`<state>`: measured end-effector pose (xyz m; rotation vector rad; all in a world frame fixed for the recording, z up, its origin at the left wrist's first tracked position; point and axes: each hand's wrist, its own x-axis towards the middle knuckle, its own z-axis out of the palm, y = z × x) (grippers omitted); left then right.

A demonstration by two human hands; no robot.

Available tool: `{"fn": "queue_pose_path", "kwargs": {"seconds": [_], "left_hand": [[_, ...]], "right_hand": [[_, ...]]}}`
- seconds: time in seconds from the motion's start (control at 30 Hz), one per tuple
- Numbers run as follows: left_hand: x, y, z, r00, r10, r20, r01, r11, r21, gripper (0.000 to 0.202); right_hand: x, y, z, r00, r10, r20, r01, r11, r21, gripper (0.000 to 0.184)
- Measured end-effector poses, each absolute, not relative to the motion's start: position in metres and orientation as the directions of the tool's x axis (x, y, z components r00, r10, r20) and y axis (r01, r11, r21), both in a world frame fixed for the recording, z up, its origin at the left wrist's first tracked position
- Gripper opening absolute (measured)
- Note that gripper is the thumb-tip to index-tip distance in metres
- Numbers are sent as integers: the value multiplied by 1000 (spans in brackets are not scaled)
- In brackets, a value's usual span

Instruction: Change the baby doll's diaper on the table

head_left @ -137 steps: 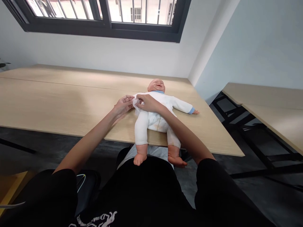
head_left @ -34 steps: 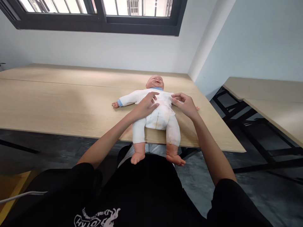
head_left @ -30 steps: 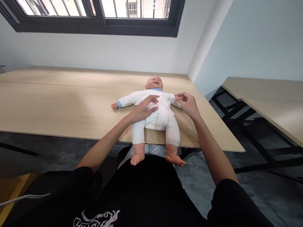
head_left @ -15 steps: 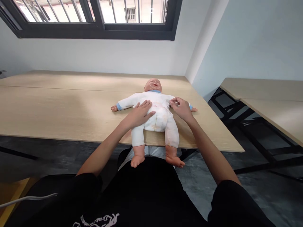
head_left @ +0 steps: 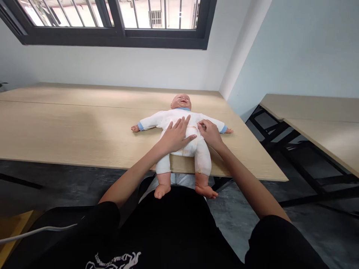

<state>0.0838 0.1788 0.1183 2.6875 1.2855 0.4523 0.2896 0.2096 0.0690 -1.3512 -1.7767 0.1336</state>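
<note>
A baby doll [head_left: 181, 101] lies face up, its head toward the wall and its feet hanging past the table's near edge. It has a white top [head_left: 171, 116] with blue collar and cuffs, and white stained trousers [head_left: 203, 158]. My left hand [head_left: 176, 135] lies flat over the doll's belly, fingers stretched out and slightly spread. On the other side of the waist, my right hand [head_left: 209, 132] pinches the side of the white top near its hem. The exact bit of cloth between the fingertips is partly hidden.
The doll rests on a light wooden table [head_left: 70, 134] with its back edge against a white wall. A second table [head_left: 316, 116] with black legs stands to the right. A white cable [head_left: 39, 232] runs at lower left. A dark-framed barred window [head_left: 165, 39] is above.
My left hand has slid right and slightly up, from the side of the belly to its middle. My right hand has shifted slightly left and down, toward the doll's waist, still pinching.
</note>
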Motion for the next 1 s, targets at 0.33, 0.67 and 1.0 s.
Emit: {"fn": "queue_pose_path", "kwargs": {"seconds": [0.33,0.67,1.0], "left_hand": [[78,178,118,644,747,165,743,-662,101,61],[75,174,110,621,749,232,693,-662,285,56],[25,198,101,-100,912,398,166,-379,910,15]], "right_hand": [[275,201,73,-90,745,661,502,607,-616,22],[272,208,60,198,833,518,419,406,-812,31],[272,208,62,200,976,-89,-316,-22,-949,15]]}}
